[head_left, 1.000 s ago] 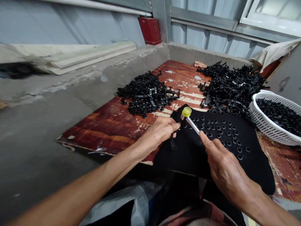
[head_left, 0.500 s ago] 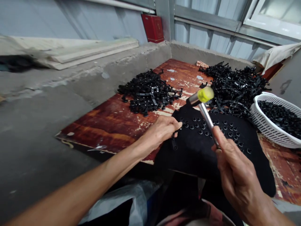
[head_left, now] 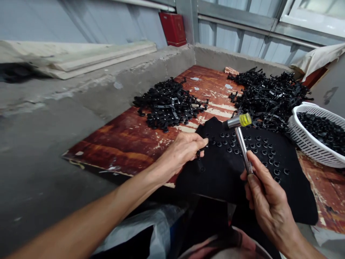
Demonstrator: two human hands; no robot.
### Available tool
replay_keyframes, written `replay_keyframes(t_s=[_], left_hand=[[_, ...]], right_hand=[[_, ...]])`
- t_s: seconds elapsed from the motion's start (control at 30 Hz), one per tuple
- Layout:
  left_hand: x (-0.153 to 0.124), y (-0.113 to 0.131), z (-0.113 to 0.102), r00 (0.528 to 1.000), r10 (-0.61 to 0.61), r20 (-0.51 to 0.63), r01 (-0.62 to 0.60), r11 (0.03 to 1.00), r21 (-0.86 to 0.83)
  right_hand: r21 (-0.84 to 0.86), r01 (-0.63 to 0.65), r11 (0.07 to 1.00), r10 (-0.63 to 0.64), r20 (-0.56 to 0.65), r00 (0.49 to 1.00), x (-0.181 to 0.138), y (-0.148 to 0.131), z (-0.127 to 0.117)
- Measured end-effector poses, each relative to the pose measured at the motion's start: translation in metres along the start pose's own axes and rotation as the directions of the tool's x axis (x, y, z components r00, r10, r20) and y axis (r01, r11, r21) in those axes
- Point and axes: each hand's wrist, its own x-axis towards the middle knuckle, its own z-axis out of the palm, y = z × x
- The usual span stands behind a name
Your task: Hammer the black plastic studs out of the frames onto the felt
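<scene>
Black mat: one (head_left: 223, 183), lying across the near edge of the surface (head_left: 107, 147), right of the frame's centre.
Hands: two, well apart from each other; the left hand (head_left: 185, 149) is pinched on a black part, the right hand (head_left: 269, 196) is clamped around a hammer handle.
Black part: one (head_left: 201, 166), at the mat's left side near the middle of the frame, its lower end showing below the fingers.
Hammer: one (head_left: 242, 144), right of centre, tilted, with a metal shaft, one yellow face and one dark face.
Round black pieces: about thirty (head_left: 236, 151), in loose rows over the upper and right parts of the mat; no exact count, since some are covered.
Heaps: two, of dark jointed parts; the left heap (head_left: 168, 108) at upper centre, the right heap (head_left: 269, 95) at upper right; single parts too tangled to count.
White basket: one (head_left: 303, 138), at the right edge, filled with small black pieces (head_left: 320, 129) too many to count.
Red box: one (head_left: 174, 29), top centre, on the concrete ledge (head_left: 81, 88).
Pale boards: stacked (head_left: 107, 57), upper left.
Cloth: one (head_left: 316, 59), upper right.
In the way: the hammer covers some round pieces; the left hand hides most of its part.
</scene>
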Motion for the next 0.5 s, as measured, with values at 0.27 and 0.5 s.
replay_keyframes(t_s=[0.27, 0.5], left_hand=[[-0.001, -0.003, 0.002, 0.997, 0.045, -0.063, -0.045, 0.999, 0.012], [-0.002, -0.002, 0.003, 0.997, 0.013, -0.082, -0.012, 1.000, 0.011]], right_hand=[[0.042, 0.011, 0.999, -0.012, 0.013, 1.000, -0.005, 0.012, 0.002], [0.019, 0.110, 0.994, -0.110, 0.023, 0.994, -0.003, 0.015, 0.002]])
